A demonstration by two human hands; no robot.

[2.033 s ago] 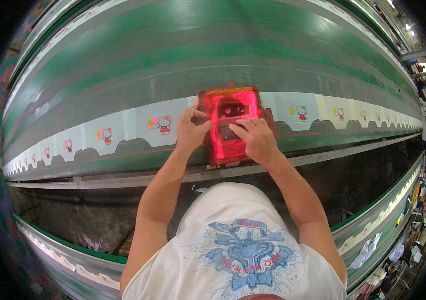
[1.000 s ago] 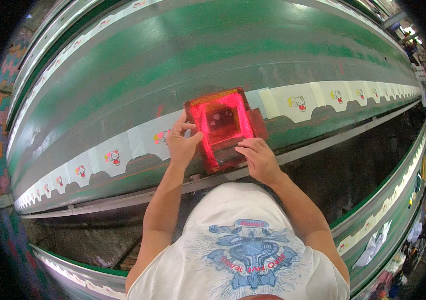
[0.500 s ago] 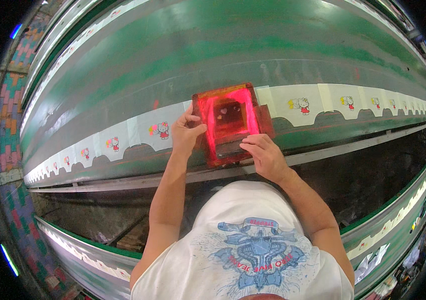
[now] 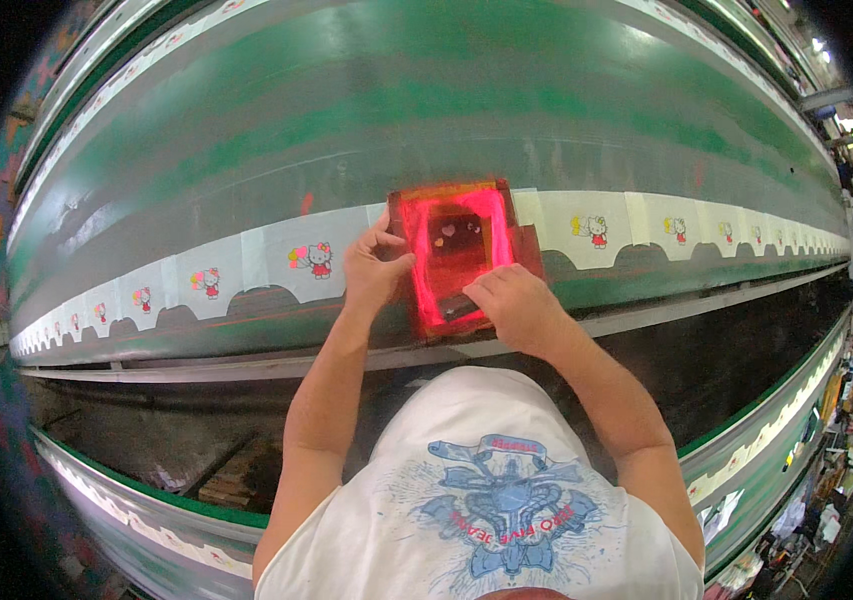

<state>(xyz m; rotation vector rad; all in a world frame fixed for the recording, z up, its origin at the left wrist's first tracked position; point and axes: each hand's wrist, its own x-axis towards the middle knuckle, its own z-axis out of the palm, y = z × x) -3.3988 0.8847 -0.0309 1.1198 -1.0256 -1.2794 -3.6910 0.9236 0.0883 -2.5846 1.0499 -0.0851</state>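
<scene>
On the long green desk (image 4: 446, 120), a red frame (image 4: 456, 272) sits across a row of pale sheets (image 4: 271, 255) printed with little cartoon cats. From where I stand, the worker's left hand (image 4: 374, 272) is clamped on its left edge. The right hand (image 4: 518, 312), apart from the left, bunches its fingers beside a dark strip (image 4: 458, 307) at the frame's near end; whether they grip it, I cannot tell.

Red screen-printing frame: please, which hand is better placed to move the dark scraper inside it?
Probably the right hand: it seems to pinch the dark scraper, low inside the red screen-printing frame. The left hand is at the frame's left edge, farther from the scraper.
</scene>
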